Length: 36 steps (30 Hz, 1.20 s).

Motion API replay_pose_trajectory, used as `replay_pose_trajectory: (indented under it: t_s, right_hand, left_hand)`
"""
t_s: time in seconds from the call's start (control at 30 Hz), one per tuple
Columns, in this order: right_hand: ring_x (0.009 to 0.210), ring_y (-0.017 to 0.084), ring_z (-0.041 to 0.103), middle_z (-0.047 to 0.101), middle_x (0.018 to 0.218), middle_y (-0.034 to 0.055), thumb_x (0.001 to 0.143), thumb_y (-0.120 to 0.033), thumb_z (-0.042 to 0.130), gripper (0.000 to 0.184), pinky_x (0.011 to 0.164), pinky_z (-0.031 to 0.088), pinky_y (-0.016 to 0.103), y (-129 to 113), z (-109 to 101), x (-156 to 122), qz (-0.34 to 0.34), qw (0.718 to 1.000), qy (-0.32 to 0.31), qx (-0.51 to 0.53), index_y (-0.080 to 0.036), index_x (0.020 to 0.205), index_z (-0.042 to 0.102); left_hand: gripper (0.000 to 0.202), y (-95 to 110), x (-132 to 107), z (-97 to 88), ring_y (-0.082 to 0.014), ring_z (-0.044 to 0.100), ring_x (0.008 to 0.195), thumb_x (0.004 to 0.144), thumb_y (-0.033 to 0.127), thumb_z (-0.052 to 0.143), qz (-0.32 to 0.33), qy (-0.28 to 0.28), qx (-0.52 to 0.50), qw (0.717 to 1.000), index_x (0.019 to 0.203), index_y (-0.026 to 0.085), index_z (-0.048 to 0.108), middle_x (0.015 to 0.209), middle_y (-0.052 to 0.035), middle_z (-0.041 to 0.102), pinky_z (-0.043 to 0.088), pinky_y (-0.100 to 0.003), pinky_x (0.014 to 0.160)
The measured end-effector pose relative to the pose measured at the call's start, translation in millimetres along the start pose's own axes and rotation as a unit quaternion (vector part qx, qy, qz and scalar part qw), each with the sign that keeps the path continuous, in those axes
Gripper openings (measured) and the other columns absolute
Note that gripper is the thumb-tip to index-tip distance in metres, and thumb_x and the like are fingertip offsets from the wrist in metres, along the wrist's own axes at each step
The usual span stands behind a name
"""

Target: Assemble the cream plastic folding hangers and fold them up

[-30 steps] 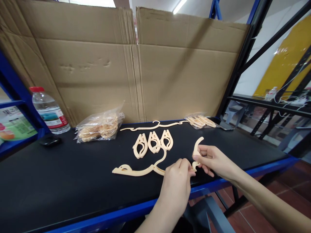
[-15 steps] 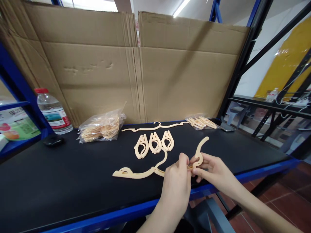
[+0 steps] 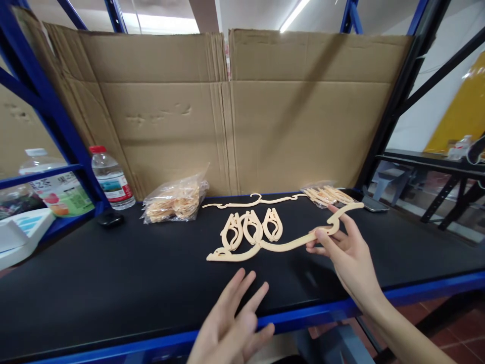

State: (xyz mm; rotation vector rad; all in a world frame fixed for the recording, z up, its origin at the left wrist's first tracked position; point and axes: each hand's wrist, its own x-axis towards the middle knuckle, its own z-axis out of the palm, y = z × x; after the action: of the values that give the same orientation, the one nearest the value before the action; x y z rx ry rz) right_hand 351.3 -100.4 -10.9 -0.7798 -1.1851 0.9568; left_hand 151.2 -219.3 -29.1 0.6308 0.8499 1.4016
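My right hand [image 3: 346, 253] pinches a cream folding clothes hanger [image 3: 284, 246] by its right arm, near the notch. That right arm is unfolded and its tip points up to the right, while the left end is still folded back on itself. My left hand [image 3: 235, 318] is off the hanger, with fingers spread near the table's front edge. Just behind the held hanger lie three folded hangers [image 3: 273, 225] in a row; the held one partly overlaps them. Farther back rests one fully unfolded hanger [image 3: 242, 204].
A clear bag of cream pieces [image 3: 174, 202] lies back left, and another bag [image 3: 326, 194] back right beside a phone [image 3: 375, 203]. At left are a water bottle [image 3: 113, 182] and a black mouse [image 3: 110, 219]. Cardboard [image 3: 303, 126] walls the table's back.
My left hand has let go of the hanger and opened, moving left and down. My right hand has raised the hanger and carried it away from me, toward the folded ones.
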Motion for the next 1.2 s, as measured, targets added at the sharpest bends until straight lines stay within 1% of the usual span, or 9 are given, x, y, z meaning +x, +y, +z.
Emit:
replay_pose_trajectory:
  t_s: [0.17,0.33,0.47,0.6,0.73,0.87,1.0,1.1,1.2]
  right_hand:
    - [0.063,0.014,0.062,0.059,0.082,-0.0003,0.083,-0.034,0.066,0.061,0.062,0.062,0.033,-10,11,2,-0.032,0.999,0.002,0.018,-0.028,0.138,0.04]
    - [0.062,0.011,0.052,0.052,0.087,-0.0011,0.088,-0.036,0.059,0.061,0.059,0.063,0.033,-4,16,-5,-0.043,0.999,-0.018,0.004,-0.037,0.143,0.032]
    - [0.063,0.01,0.048,0.047,0.088,0.0006,0.092,-0.038,0.052,0.035,0.058,0.063,0.03,-1,19,-9,-0.052,0.996,-0.052,-0.045,-0.032,0.126,0.057]
    - [0.064,0.011,0.051,0.049,0.087,0.0014,0.092,-0.039,0.051,0.025,0.055,0.062,0.029,0,23,-10,-0.052,0.996,-0.052,-0.051,-0.025,0.107,0.065]
    - [0.055,0.011,0.055,0.055,0.079,-0.0014,0.088,-0.037,0.059,0.027,0.048,0.058,0.028,-2,28,-6,-0.026,0.998,-0.054,-0.019,-0.024,0.111,0.055]
    - [0.053,0.011,0.058,0.059,0.077,-0.0005,0.083,-0.036,0.065,0.023,0.047,0.055,0.025,-12,39,6,0.012,0.989,-0.15,-0.011,-0.019,0.097,0.058]
    - [0.049,0.01,0.056,0.063,0.068,-0.0002,0.079,-0.035,0.07,0.025,0.048,0.052,0.023,-23,57,24,0.036,0.978,-0.207,0.013,-0.015,0.09,0.06]
    - [0.053,0.011,0.058,0.066,0.069,0.0007,0.078,-0.034,0.069,0.033,0.053,0.053,0.024,-27,70,35,0.028,0.974,-0.224,0.017,-0.015,0.103,0.061]
    - [0.06,0.014,0.062,0.068,0.074,-0.0002,0.079,-0.032,0.067,0.056,0.054,0.053,0.026,-28,79,40,0.008,0.967,-0.253,-0.03,-0.022,0.13,0.048]
  left_hand:
    - [0.029,33,20,6.7,-0.0306,0.056,0.118,0.088,0.015,0.053,-0.05,0.053,-0.111,0.991,0.115,0.008,0.058,0.126,-0.0208,0.059,0.046,-0.04,0.101]
    - [0.021,35,37,1.0,-0.0242,0.067,0.098,0.086,0.011,0.059,0.063,0.125,-0.088,0.986,0.106,0.016,0.063,0.119,-0.0136,0.064,0.056,-0.038,0.085]
    - [0.018,36,42,-11.1,-0.012,0.065,0.074,0.078,0.02,0.072,0.131,0.121,-0.013,0.984,0.095,0.015,0.065,0.105,-0.0097,0.069,0.058,-0.024,0.07]
    - [0.026,44,42,-14.3,-0.0174,0.065,0.088,0.075,0.033,0.074,0.212,0.121,0.085,0.966,0.093,0.017,0.065,0.096,-0.0068,0.071,0.056,-0.024,0.074]
    - [0.028,60,40,-10.1,-0.0234,0.066,0.092,0.079,0.037,0.069,0.216,0.064,0.219,0.949,0.096,0.016,0.065,0.094,-0.0082,0.071,0.056,-0.031,0.078]
    - [0.024,78,40,0.6,-0.0217,0.068,0.08,0.08,0.036,0.067,0.142,-0.036,0.335,0.931,0.088,0.014,0.063,0.087,-0.009,0.071,0.056,-0.03,0.071]
    - [0.025,93,50,11.0,-0.0211,0.069,0.076,0.077,0.037,0.067,0.081,-0.088,0.355,0.927,0.085,0.014,0.059,0.082,-0.006,0.069,0.056,-0.031,0.068]
    - [0.024,104,61,15.3,-0.0212,0.068,0.081,0.076,0.034,0.067,0.08,-0.086,0.351,0.929,0.088,0.014,0.059,0.086,-0.0068,0.069,0.056,-0.032,0.07]
    - [0.021,112,73,16.3,-0.0206,0.066,0.082,0.078,0.031,0.064,0.127,-0.087,0.352,0.923,0.09,0.015,0.058,0.091,-0.0077,0.068,0.056,-0.032,0.069]
